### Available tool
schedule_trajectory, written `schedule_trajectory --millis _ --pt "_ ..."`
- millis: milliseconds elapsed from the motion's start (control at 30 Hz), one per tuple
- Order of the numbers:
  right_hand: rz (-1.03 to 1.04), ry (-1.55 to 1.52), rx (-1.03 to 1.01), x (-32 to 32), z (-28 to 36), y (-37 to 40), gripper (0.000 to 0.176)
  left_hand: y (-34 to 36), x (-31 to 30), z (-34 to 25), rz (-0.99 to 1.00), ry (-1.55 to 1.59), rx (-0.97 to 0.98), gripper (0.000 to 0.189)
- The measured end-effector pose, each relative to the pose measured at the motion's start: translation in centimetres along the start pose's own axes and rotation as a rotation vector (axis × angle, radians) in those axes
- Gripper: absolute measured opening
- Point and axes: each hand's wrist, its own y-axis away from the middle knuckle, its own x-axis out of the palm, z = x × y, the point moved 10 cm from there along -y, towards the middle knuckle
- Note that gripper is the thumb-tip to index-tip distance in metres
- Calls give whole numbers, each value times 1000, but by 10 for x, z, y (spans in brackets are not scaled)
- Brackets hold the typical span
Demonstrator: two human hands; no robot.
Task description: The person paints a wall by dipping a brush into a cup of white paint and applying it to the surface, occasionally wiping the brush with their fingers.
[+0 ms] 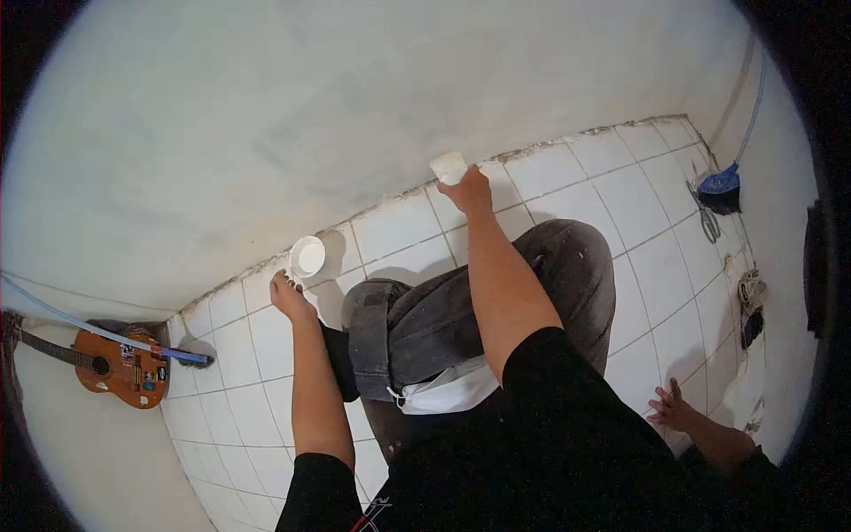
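Note:
My left hand [291,295] is curled at the near-left side of a round white cup [308,256], whose open mouth faces me. The grip is partly hidden, but the fingers look closed on the cup's side. Up against the base of the wall, my right hand [470,191] grips a small off-white blocky piece [448,166] between thumb and fingers. Its exact kind cannot be made out. A white face mask [450,391] with a thin loop lies across my lap, over dark grey trousers [417,328].
Another person's hand [675,410] is spread over the white tiled floor [638,293] at right. A guitar [120,368] leans at far left beside a blue-handled brush [188,356]. A blue broom [720,186], scissors [708,222] and a crumpled cloth [751,291] lie along the right wall.

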Motion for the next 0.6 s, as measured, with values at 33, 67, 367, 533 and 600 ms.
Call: schedule_trajectory --millis 33,67,367,533,600 --pt "-1 -3 -3 -1 2 2 75 1 -1 0 -8 10 -1 15" --pt "26 1 -9 0 4 2 74 2 -2 1 -16 18 -3 15" --pt "63 72 -8 12 10 -1 72 -2 1 6 -23 -38 -23 17" --pt "51 102 14 33 1 -13 75 -15 1 21 -7 -72 -63 22" --pt "113 89 118 43 -9 -16 73 -15 4 22 1 -86 -67 22"
